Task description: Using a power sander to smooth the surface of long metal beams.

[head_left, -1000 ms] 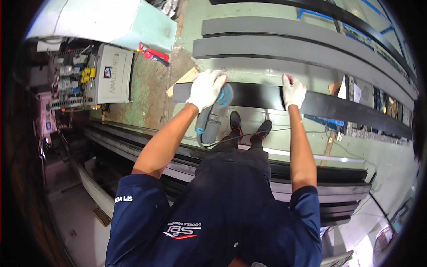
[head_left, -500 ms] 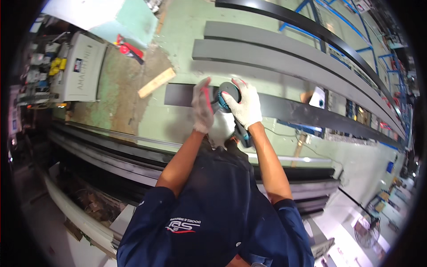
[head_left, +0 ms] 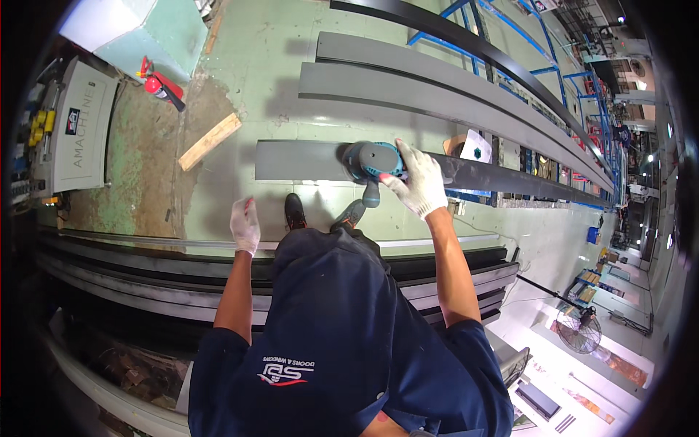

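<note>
My right hand (head_left: pixel 424 182), in a white work glove with pinkish-red fingertips, is closed round the side of a teal-and-black orbital sander (head_left: pixel 378 160). The sander sits on a long flat grey bar (head_left: pixel 291 160), a short way in from its left end; its black hose or rear part hangs toward me. My gloved left hand (head_left: pixel 245 224) is in the air left of my shoes, away from the sander. Its fingers are extended and nothing shows in it.
Farther off, more long grey bars (head_left: pixel 408 102) lie parallel. Dark profiles (head_left: pixel 182 291) are stacked close to my body. A wooden block (head_left: pixel 210 142) and a red fire extinguisher (head_left: pixel 159 86) are at the left. Blue racks (head_left: pixel 546 71) stand at the far right; a fan (head_left: pixel 579 331) is near right.
My left hand has left the sander's side, moving left and back toward my body. My right hand stays on the sander. The whole view has shifted somewhat.
</note>
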The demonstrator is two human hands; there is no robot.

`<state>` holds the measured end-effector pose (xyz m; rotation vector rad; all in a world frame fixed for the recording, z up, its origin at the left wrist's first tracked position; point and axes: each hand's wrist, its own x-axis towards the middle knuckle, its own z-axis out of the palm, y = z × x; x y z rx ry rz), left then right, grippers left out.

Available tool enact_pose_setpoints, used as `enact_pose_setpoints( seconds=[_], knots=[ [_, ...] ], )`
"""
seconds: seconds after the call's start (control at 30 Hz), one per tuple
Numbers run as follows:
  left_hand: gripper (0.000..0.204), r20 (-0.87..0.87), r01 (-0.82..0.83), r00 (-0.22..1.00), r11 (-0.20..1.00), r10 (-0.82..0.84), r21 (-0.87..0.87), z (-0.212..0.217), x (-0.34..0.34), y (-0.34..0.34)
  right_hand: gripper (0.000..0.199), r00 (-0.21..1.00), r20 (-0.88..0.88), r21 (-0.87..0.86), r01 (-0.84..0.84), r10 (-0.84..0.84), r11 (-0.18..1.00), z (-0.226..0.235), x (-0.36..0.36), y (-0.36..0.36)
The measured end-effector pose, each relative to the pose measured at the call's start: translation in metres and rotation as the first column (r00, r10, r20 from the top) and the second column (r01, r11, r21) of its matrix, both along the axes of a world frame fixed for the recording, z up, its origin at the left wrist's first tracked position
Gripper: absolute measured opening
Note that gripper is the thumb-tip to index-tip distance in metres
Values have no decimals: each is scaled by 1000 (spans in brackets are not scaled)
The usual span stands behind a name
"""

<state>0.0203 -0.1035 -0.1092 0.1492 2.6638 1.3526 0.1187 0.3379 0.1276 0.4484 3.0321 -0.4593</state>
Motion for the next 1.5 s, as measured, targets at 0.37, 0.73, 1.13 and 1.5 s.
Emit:
enact_pose_setpoints(
  seconds=[0.37,0.73,1.13,1.5],
  knots=[
    [48,478,28,875,979,74,-203,-83,81,-61,100,986,33,30,165,-166,986,-11,67,42],
    [47,522,-25,850,995,72,-98,-98,68,-32,95,986,-120,115,131,-117,985,-5,6,21],
    [32,509,-118,854,993,112,-20,-164,62,-62,78,985,-109,21,138,-135,990,4,1,7],
    [47,668,-61,738,996,91,-68,-114,87,-54,78,979,-98,-33,174,-176,984,-1,6,4]
  ],
)
